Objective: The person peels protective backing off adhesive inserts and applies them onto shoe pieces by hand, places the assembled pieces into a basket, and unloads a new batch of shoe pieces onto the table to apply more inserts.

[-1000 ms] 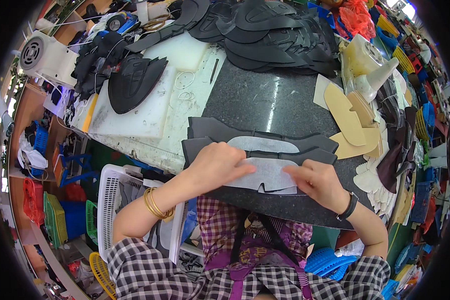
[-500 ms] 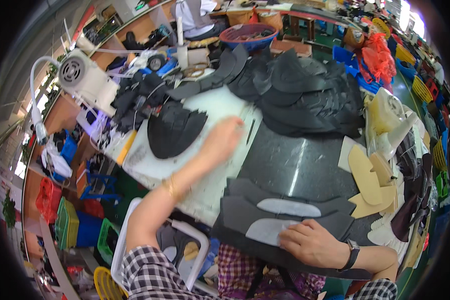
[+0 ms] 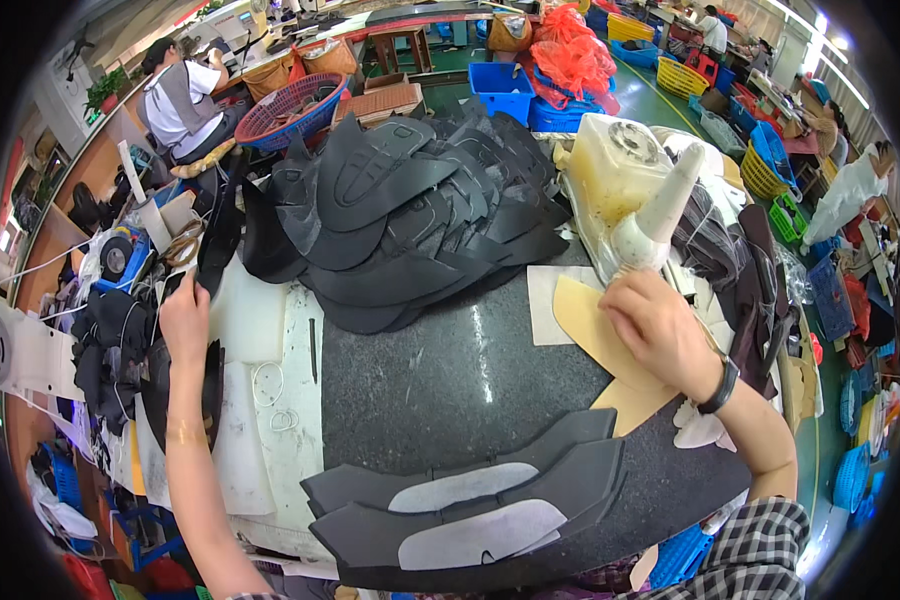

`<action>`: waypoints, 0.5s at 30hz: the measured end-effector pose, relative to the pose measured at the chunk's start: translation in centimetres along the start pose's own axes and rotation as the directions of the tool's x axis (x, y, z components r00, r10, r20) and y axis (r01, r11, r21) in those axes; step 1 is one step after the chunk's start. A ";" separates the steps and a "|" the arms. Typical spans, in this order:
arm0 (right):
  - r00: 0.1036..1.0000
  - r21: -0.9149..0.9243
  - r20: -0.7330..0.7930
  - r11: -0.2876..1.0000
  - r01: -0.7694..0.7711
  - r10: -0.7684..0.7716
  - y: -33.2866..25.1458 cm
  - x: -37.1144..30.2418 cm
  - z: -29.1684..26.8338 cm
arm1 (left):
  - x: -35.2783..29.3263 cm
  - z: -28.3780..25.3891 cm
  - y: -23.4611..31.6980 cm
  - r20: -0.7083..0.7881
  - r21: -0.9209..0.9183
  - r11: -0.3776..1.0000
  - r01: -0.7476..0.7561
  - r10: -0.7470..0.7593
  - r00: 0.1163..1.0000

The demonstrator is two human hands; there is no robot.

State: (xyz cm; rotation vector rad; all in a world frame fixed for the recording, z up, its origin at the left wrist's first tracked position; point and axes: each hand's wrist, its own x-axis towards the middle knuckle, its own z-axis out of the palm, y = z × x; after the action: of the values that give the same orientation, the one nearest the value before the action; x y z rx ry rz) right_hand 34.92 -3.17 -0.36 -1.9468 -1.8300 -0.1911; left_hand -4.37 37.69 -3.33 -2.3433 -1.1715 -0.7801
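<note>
My left hand (image 3: 184, 318) is closed at the left, its fingertips pinching the lower end of a dark curved piece (image 3: 222, 225). My right hand (image 3: 655, 325) is curled over tan flat pieces (image 3: 582, 318), just below a white cone (image 3: 670, 190) on a yellowed plastic container (image 3: 610, 165). What its fingers hold, if anything, is hidden. In front of me lie dark grey shaped panels (image 3: 580, 465), overlapping, with pale patches (image 3: 480, 535) on them. A large heap of black curved pieces (image 3: 390, 270) fills the far middle of the table.
White sheets (image 3: 245, 440) and a thin black stick (image 3: 313, 350) lie on the left. A cream machine (image 3: 30, 350) and dark cloth scraps (image 3: 110, 340) stand beyond them. Blue bin (image 3: 502, 90), purple-blue basket (image 3: 290, 110) and a seated person (image 3: 180, 105) are at the back.
My view has swung to the right. My right hand has left the patched panels and moved to the tan pieces. My left hand has moved left and now grips a dark curved piece.
</note>
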 end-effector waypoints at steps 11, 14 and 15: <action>0.987 -0.436 0.119 0.899 -0.046 0.108 -2.2 -0.1 2.0 | -8.8 -21.3 15.9 0.104 -0.381 0.886 -0.264 0.325 0.940; 0.994 -0.388 0.090 0.921 -0.020 0.059 -2.1 -0.2 2.4 | -13.2 -24.8 20.6 0.104 -0.349 0.786 -0.510 0.573 0.813; 0.993 -0.391 0.111 0.920 0.000 0.048 -2.4 -0.1 2.5 | -14.7 -25.2 22.1 0.169 -0.414 0.745 -0.523 0.628 0.760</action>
State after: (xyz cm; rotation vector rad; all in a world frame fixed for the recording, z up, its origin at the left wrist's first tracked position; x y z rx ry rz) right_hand 32.10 -2.14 -2.06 -2.2906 -1.9597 -0.4751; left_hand -1.07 2.07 4.16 -2.9637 -0.3219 -0.4256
